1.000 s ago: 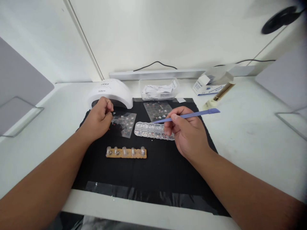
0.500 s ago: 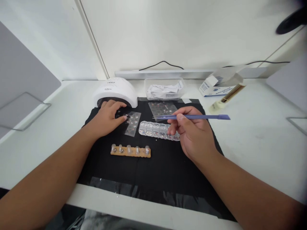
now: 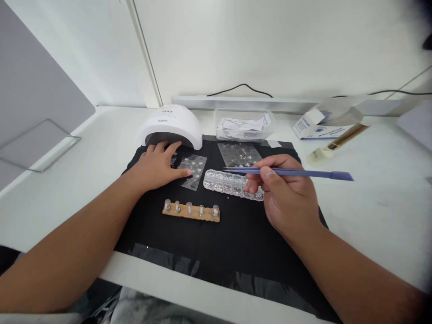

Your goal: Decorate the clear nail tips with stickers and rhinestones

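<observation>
Tweezers (image 3: 305,173) — one pair in right hand (image 3: 286,195) — near one case (image 3: 223,181)

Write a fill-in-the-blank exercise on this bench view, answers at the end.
The tweezers are held in the person's ____ hand.
The tan strip carries ____ upright nail tips.
The cloth beneath that strip is ____ in colour.
The left hand is in front of the ____ nail lamp.

Missing words: right; five; black; white
</observation>
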Tool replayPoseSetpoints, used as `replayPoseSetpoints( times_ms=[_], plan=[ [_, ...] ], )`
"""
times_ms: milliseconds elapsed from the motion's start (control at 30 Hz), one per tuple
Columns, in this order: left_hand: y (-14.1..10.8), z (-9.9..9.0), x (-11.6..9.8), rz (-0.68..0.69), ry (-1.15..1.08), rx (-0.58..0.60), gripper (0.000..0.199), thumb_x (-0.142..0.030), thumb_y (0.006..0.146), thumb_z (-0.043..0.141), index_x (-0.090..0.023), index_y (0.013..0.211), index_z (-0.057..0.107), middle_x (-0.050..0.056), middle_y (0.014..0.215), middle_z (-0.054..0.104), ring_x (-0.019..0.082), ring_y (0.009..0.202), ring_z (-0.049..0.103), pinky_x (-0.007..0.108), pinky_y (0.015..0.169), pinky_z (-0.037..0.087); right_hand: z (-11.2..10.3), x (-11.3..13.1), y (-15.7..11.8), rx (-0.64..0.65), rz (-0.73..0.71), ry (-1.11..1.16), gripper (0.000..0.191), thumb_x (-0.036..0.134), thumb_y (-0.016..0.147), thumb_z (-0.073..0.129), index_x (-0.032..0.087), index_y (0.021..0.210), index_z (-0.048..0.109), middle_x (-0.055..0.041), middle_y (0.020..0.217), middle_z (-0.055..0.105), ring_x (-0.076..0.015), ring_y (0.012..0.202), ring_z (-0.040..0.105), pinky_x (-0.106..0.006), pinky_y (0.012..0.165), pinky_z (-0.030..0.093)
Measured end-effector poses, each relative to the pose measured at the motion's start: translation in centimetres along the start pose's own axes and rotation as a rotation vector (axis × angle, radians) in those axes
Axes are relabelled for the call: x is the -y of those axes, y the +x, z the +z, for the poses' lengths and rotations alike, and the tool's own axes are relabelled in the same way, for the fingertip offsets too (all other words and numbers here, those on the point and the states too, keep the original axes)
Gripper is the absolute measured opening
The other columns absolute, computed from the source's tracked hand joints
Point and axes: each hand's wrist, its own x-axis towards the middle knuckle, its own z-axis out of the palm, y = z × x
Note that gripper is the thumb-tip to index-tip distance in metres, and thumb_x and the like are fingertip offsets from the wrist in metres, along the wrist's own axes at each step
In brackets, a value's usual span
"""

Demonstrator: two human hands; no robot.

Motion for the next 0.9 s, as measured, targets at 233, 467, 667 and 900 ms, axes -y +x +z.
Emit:
replayPoseSetpoints(
  times_ms=[233, 467, 667, 900],
  plan=[
    [-0.1, 0.0, -0.9, -0.051, 0.055, 0.084, 0.092, -0.082, 0.077, 0.04, -0.035, 0.154, 0.019, 0.012, 0.158, 0.028, 0.047, 0.146, 0.013, 0.061, 0.11, 0.023, 0.0, 0.0, -0.1, 0.022, -0.026, -0.002, 0.003, 0.025, 0.087, 0.067, 0.024, 0.087, 0.064, 0.0004, 0.067, 0.061, -0.0166, 0.055, 0.055, -0.031, 0.055, 0.045],
    [0.4, 0.8, -0.5, 0.056, 0.09, -0.09, 0.087, -0.071, 0.078, 0.054, -0.028, 0.151, 0.032, 0.014, 0.141, 0.046, 0.041, 0.125, 0.043, 0.049, 0.102, 0.038, -0.1, -0.2, -0.3, 0.003, -0.013, -0.005, 0.007, 0.031, 0.089, 0.069, 0.025, 0.089, 0.064, 0.0, 0.072, 0.063, -0.0163, 0.055, 0.054, -0.03, 0.055, 0.045],
    [-0.1, 0.8, -0.4, 0.119, 0.114, -0.071, 0.081, -0.069, 0.083, 0.049, -0.024, 0.149, 0.04, 0.015, 0.139, 0.049, 0.041, 0.123, 0.043, 0.05, 0.102, 0.038, 0.1, -0.2, -0.2, -0.013, 0.019, 0.011, 0.008, 0.029, 0.088, 0.068, 0.024, 0.088, 0.063, 0.0004, 0.072, 0.062, -0.0152, 0.056, 0.055, -0.028, 0.055, 0.045],
    [-1.1, 0.2, -1.1, 0.096, 0.15, -0.045, 0.084, -0.068, 0.082, 0.051, -0.018, 0.149, 0.038, 0.019, 0.126, 0.055, 0.038, 0.115, 0.05, 0.044, 0.096, 0.042, 0.1, -0.2, -0.2, -0.002, 0.002, -0.017, 0.004, 0.025, 0.09, 0.062, 0.022, 0.089, 0.062, 0.0008, 0.073, 0.063, -0.013, 0.055, 0.055, -0.025, 0.055, 0.044]
  ],
)
